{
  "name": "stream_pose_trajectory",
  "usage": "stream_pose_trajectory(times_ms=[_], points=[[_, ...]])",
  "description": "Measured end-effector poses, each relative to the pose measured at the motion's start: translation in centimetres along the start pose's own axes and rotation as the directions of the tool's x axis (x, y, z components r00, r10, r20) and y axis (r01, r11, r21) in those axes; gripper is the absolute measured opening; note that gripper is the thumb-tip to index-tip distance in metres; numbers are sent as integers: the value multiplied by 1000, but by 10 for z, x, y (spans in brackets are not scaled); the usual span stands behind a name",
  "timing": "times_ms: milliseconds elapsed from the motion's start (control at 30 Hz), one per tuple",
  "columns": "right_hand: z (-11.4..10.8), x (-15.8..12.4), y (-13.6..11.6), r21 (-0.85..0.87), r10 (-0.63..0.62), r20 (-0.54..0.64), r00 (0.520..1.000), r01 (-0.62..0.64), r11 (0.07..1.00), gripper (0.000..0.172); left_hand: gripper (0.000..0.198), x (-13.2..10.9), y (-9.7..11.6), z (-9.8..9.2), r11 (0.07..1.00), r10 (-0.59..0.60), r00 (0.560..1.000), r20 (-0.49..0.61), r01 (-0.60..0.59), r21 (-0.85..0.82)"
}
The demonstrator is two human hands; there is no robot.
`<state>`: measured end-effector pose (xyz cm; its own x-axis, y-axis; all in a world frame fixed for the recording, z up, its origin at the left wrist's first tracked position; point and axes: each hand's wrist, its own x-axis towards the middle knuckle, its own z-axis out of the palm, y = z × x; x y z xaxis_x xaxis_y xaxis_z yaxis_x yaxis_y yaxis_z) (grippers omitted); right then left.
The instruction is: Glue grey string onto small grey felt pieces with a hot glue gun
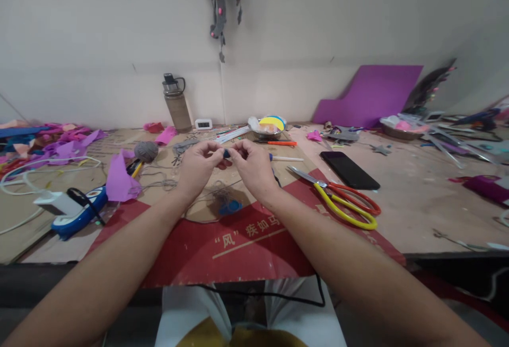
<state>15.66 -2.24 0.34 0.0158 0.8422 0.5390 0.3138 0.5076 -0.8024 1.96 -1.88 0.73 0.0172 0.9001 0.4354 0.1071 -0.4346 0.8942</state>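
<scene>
Both my hands meet above the middle of the table. My left hand (200, 165) and my right hand (253, 166) pinch a small dark blue piece (226, 153) between their fingertips. Thin grey thread hangs below the hands toward blue scraps (229, 207) on the cardboard sheet (222, 251). A ball of grey yarn (146, 151) lies to the left of my left hand. Yellow and red scissors (345, 204) lie to the right of my right hand.
A black phone (349, 170) lies beyond the scissors. A water bottle (176, 103), a small clock (203, 123) and a metal bowl (267, 130) stand by the back wall. Purple and pink felt scraps (67, 145) pile at left, beside a glue gun (77, 214) and white cables.
</scene>
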Motion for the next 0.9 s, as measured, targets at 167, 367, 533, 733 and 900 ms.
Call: stream_pose_trajectory(times_ms=[167, 367, 533, 733, 900], points=[[-4, 3, 2, -29, 14, 35, 999, -13, 999, 14, 19, 7, -4, -7, 997, -80, 990, 119, 80, 4], [-11, 5, 11, -95, -23, 96, 995, 32, 995, 11, 24, 15, -1, -17, 989, -77, 980, 185, 52, 140], [-13, 2, 7, -227, -88, 150, 985, 121, 966, 10, 23, 9, 8, -15, 939, -74, 958, 278, -28, 344], [-11, -2, 6, -179, -114, 163, 980, 143, 973, 5, 19, 7, 6, -13, 920, 4, 986, 168, -70, 386], [-6, -3, 7, -78, -121, 135, 983, 132, 988, 2, 16, 5, 9, -10, 951, 9, 999, 51, -24, 309]])
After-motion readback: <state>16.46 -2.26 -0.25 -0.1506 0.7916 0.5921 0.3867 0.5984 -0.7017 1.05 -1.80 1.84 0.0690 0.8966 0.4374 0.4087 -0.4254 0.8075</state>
